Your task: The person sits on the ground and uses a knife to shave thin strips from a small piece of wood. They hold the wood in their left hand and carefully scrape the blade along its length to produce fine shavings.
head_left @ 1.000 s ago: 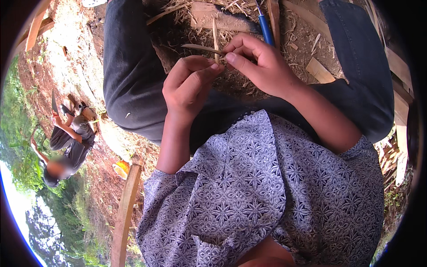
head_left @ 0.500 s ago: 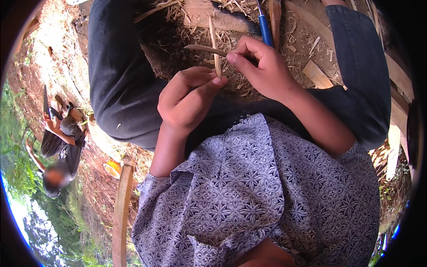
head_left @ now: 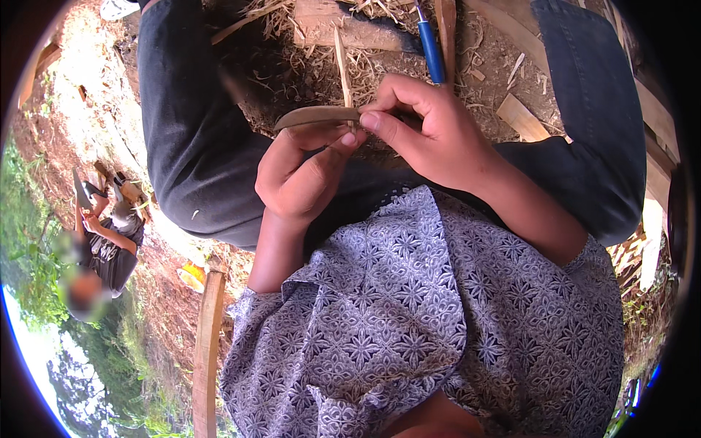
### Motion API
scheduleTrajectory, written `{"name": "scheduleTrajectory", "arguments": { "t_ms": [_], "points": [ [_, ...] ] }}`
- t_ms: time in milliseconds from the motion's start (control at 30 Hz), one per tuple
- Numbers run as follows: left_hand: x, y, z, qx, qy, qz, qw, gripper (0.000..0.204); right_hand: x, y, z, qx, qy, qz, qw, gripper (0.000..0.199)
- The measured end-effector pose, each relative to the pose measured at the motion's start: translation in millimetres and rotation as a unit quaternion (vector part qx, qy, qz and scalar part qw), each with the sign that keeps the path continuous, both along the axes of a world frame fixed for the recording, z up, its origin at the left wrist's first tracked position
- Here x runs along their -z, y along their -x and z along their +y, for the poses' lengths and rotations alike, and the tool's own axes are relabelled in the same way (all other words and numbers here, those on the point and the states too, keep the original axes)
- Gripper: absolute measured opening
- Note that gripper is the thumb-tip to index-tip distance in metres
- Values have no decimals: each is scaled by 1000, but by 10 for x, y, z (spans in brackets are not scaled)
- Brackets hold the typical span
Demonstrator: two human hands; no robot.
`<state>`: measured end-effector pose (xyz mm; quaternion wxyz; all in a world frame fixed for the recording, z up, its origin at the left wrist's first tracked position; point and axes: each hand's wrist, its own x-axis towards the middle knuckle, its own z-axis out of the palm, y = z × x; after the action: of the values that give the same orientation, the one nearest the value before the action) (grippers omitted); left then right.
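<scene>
Between the thumb and fingers of my left hand (head_left: 296,175) is the lower end of a thin, pale wooden stick (head_left: 342,66), whose roughly pointed far end sticks up and away from me. My right hand (head_left: 434,135) is closed round a knife (head_left: 314,114); its handle is hidden in the fist. The curved, brownish blade points left, lying across the stick just above my left thumb and over the left fingers. Its flat side shows. My two hands are close together above my lap.
Beyond my hands lie a charred wood block (head_left: 321,28), a blue-handled tool (head_left: 431,52) with a thin metal shaft, and many shavings. A flat wood piece (head_left: 522,117) rests by my right leg. A post (head_left: 207,350) stands at left; farther off, another person (head_left: 109,255) sits.
The knife has come down the stick toward my left thumb, and its blade has turned to show more of its flat side. My right hand has moved slightly nearer to me.
</scene>
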<state>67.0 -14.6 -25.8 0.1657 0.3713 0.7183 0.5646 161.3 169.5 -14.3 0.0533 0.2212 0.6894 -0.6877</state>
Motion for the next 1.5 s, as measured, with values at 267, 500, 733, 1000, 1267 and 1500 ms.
{"name": "scheduleTrajectory", "arguments": {
  "t_ms": [267, 500, 733, 1000, 1267, 1500],
  "points": [
    [71, 43, 7, -13, -23, 87, 996, 24, 17, 15, 31, -20, 19, -55, 998, 19],
    [10, 58, 18, -9, 2, 111, 994, 28, 390, 28, 128, -27, -102, -111, 988, 24],
    [-10, 22, 23, -29, 15, 145, 989, 27, 458, -34, 146, -59, -88, -91, 990, 17],
    [-80, -2, 11, -51, 46, 168, 983, 22, 266, -84, 131, -68, -92, -90, 989, 22],
    [-132, -158, 16, -59, 74, 202, 975, 20, 139, -127, 30, -67, -135, -25, 988, 22],
    [-119, -264, 97, -103, 92, 244, 960, 22, 131, -92, 76, -71, -178, -35, 981, 25]
  ]
}}
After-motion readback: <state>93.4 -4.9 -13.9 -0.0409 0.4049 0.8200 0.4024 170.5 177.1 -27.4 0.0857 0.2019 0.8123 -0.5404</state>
